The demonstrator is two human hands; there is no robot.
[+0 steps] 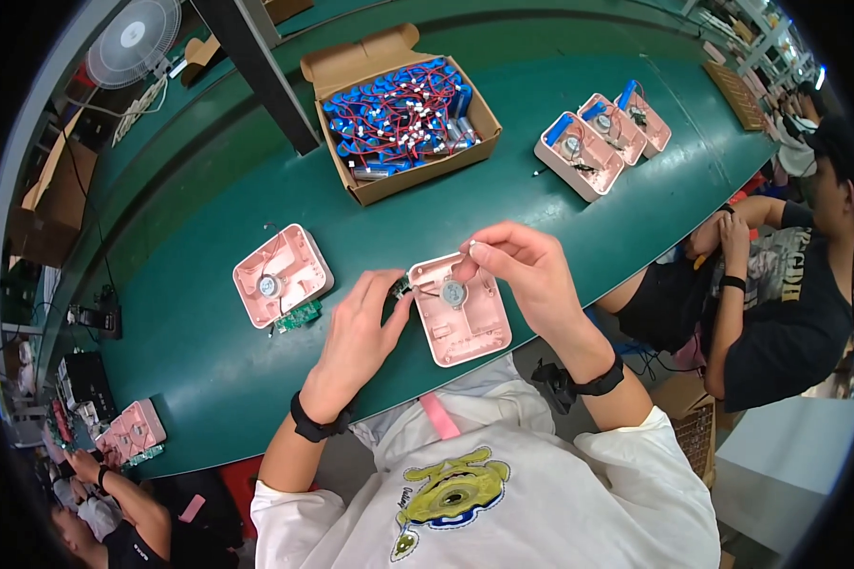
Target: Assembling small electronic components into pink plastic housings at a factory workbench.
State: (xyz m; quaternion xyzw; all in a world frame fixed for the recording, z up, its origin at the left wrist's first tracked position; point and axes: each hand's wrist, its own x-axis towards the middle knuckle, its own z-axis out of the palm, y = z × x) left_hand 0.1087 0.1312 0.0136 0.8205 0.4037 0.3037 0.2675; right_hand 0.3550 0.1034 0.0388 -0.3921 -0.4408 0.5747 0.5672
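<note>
Right in front of me a pink plastic housing [467, 339] lies open side up, near the table's front edge. A round silver speaker-like part [454, 293] sits inside it. At the housing's upper left edge, my left hand [359, 321] grips a small green circuit board [401, 286] between thumb and fingers; thin wires run from there into the housing. My right hand [529, 273] is over the upper right corner, thumb and forefinger pinched together. What lies in that pinch is too small to name; a pale tip shows there.
A cardboard box [429, 176] of blue batteries with red wires stands behind. Another pink housing [306, 257] with a green board [299, 316] lies left. Several pink housings [593, 182] holding blue batteries stand at the far right. Co-workers sit right [788, 313] and lower left [142, 512].
</note>
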